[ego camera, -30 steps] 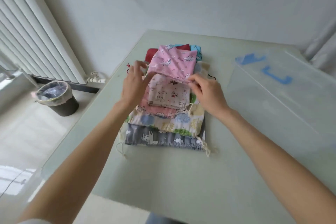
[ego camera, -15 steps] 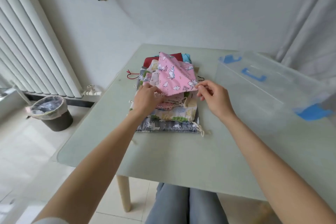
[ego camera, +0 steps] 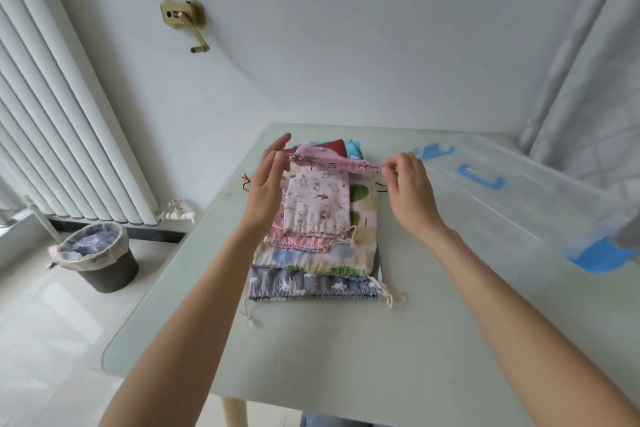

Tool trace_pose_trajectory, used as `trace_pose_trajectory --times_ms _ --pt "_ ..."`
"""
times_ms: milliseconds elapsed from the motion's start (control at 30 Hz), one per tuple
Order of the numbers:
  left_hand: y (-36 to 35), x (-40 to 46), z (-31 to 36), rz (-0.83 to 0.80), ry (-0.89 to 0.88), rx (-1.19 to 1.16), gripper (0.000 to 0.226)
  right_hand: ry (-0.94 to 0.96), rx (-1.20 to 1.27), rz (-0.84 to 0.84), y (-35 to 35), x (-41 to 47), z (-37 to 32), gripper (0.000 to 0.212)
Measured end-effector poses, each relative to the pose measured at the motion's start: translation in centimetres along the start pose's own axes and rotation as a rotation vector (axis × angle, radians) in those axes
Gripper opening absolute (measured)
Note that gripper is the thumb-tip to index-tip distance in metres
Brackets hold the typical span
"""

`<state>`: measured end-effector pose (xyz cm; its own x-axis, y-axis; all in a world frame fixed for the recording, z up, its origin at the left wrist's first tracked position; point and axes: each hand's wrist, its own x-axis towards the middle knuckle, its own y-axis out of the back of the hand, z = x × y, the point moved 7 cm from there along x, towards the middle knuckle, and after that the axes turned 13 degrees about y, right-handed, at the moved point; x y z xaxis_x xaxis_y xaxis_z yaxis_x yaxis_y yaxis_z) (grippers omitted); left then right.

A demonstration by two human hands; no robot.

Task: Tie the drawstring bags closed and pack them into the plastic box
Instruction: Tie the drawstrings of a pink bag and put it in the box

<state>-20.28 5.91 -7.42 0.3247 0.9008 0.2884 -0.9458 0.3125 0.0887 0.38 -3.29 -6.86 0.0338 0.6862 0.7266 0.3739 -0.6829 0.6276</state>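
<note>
A stack of printed drawstring bags [ego camera: 313, 255] lies on the pale green table [ego camera: 346, 357]. Above its far end I hold a pink bag [ego camera: 332, 160] stretched flat by its gathered top edge. My left hand [ego camera: 266, 184] pinches the bag's left end, with the other fingers straight and pointing up. My right hand [ego camera: 407, 184] pinches the right end near the cord. On top of the stack lies a small pale pink bag [ego camera: 317, 206] with little animal prints. The clear plastic box [ego camera: 519, 211] with blue latches stands on the table to the right.
A grey bag [ego camera: 311, 286] with loose cord ends sits lowest in the stack at the near end. A lined bin [ego camera: 100, 260] stands on the floor to the left, below a white radiator [ego camera: 59, 135]. A brass crank [ego camera: 188, 22] is fixed to the wall behind.
The pink bag has been lifted off the stack and turned, so its gathered top edge is now held taut between both hands. My head has tipped up, showing more wall.
</note>
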Motion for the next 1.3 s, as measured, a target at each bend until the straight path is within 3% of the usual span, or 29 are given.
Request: trace_pose_trajectory --times_ms 100,167,400,467,567,733,800,867,933,1000,1100,1167,1300 --pt "-0.4 2.6 3.2 -0.025 -0.012 -0.181 0.036 -0.176 0.39 0.146 1.8 3.5 -0.2 0.016" --pt "-0.6 3.7 5.4 -0.008 -0.012 -0.301 0.032 -0.199 0.49 0.196 3.0 5.5 -0.6 0.014" --pt "0.1 4.0 4.8 0.117 0.197 -0.467 0.035 -0.161 0.398 0.138 4.4 6.2 0.5 0.018" --pt "0.9 3.2 3.2 0.147 0.255 -0.617 0.039 -0.204 0.475 0.129 4.1 4.4 1.3 0.016" --pt "2.5 2.4 0.9 0.177 0.284 -0.93 0.042 -0.334 0.614 0.267 4.2 1.9 3.1 0.016" --pt "0.4 1.2 -0.1 -0.006 0.295 -1.084 0.036 -0.511 1.184 0.389 3.2 1.0 2.1 0.02" --pt "-0.5 0.8 -0.2 -0.064 0.329 -1.023 0.03 -0.552 1.427 0.435 2.7 1.1 0.9 0.018" --pt "-0.3 0.5 -0.7 -0.057 0.34 -0.701 0.026 -0.594 1.361 0.404 2.6 0.5 0.4 0.015" --pt "0.2 0.0 -0.9 -0.067 0.29 -0.304 0.025 -0.59 1.097 0.285 2.6 -0.6 0.7 0.009" --pt "0.9 -0.6 -1.4 -0.056 0.257 -0.089 0.024 -0.588 0.944 0.202 2.4 -2.1 1.5 0.006" --pt "1.6 -1.7 -2.5 -0.009 0.243 0.041 0.022 -0.57 0.814 0.113 1.9 -4.2 1.8 0.006" --pt "0.6 -2.6 -2.5 -0.03 0.241 0.073 0.017 -0.465 0.6 -0.001 1.5 -4.7 0.9 0.005" --pt "-2.2 -3.7 -0.8 -0.191 0.275 -0.109 0.011 -0.394 0.403 -0.144 1.0 -4.1 0.2 0.022"
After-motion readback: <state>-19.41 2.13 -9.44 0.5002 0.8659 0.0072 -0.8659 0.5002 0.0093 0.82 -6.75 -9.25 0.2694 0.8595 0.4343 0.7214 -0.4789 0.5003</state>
